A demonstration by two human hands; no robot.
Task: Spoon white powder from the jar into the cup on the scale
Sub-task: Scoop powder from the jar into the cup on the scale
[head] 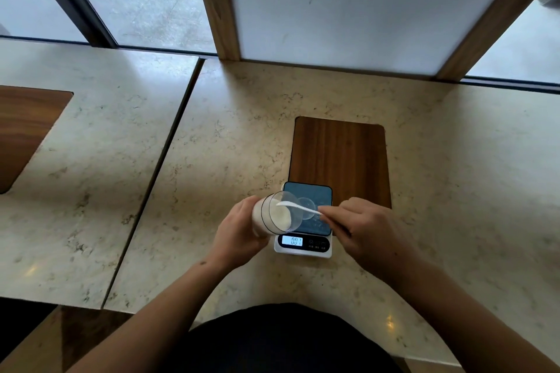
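My left hand (238, 235) grips a clear jar (274, 215) of white powder, tilted on its side with the mouth toward the right. My right hand (362, 228) pinches the handle of a white spoon (298, 207), whose bowl reaches into the jar's mouth. A small clear cup (306, 207) stands on the dark platform of a white digital scale (315, 222), partly behind the jar and spoon. The lit display (292, 241) shows digits near zero.
The scale sits on a beige marble counter (212, 175), at the near end of a wooden inlay panel (339, 157). A seam (157, 172) splits the counter to the left, with another wooden inlay (24, 130) far left. A framed white panel (348, 9) rises behind.
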